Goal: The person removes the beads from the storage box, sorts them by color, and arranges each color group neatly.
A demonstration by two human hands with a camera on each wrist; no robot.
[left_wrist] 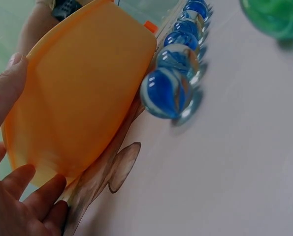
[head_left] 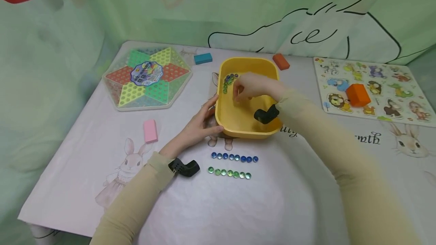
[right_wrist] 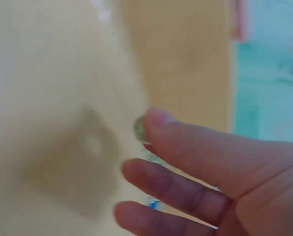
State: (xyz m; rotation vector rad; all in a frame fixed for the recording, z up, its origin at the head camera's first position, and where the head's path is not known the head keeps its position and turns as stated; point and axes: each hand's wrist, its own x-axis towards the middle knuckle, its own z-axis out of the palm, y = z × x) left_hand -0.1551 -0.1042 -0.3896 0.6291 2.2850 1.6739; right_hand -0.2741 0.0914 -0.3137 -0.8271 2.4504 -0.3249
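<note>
A yellow plastic tub (head_left: 250,134) stands in the middle of the table. My left hand (head_left: 195,127) holds its near left corner, fingers along the left side and thumb at the front. The left wrist view shows those fingertips (left_wrist: 48,189) against the tub's outer wall. Over the inside of the tub, my right hand (head_left: 253,85) pinches a green marble (right_wrist: 140,129) between thumb and forefinger. Several green and blue marbles (head_left: 228,80) gather along the tub's left inner wall. In front of the tub lie a row of blue marbles (head_left: 231,157) and a row of green marbles (head_left: 230,173).
A star-patterned Chinese checkers board (head_left: 148,76) lies at the back left. Around it are a blue block (head_left: 203,58) and a pink block (head_left: 150,131). A red-orange block (head_left: 281,61) sits behind the tub. An orange block (head_left: 358,95) rests on an animal puzzle board (head_left: 385,82).
</note>
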